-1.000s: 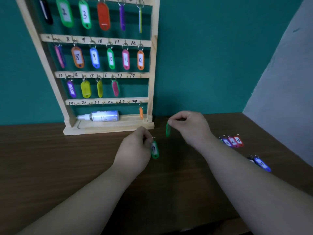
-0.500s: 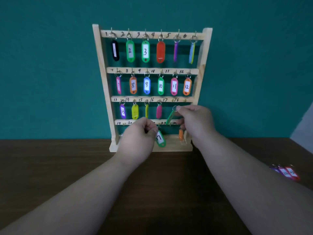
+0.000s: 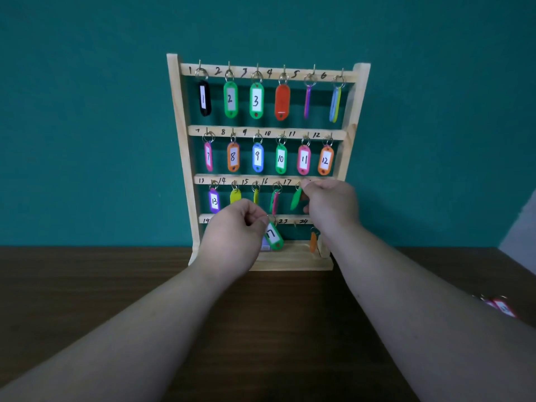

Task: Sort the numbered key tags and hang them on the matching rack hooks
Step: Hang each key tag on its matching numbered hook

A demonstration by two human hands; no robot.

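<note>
A wooden key rack (image 3: 177,146) with four numbered rows stands on the table against the teal wall. Its top two rows are full of coloured tags, and the third row carries tags from 13 to 16. My right hand (image 3: 329,204) pinches the ring of a green tag (image 3: 295,198) seen edge-on, right at the third rail near the number 17. My left hand (image 3: 235,236) pinches the ring of another green tag (image 3: 273,237) marked 17, which hangs in front of the bottom rail. An orange tag (image 3: 313,242) hangs under 24.
Several loose red tags (image 3: 500,307) lie on the dark wooden table (image 3: 87,285) at the right edge of view. A pale wall corner (image 3: 522,227) rises at the far right. A white bottle lies on the rack's base, mostly hidden behind my left hand.
Both hands rose from the table to the rack. The right hand lifted its green tag up to the third rail; the left hand came up to the bottom rail with the 17 tag.
</note>
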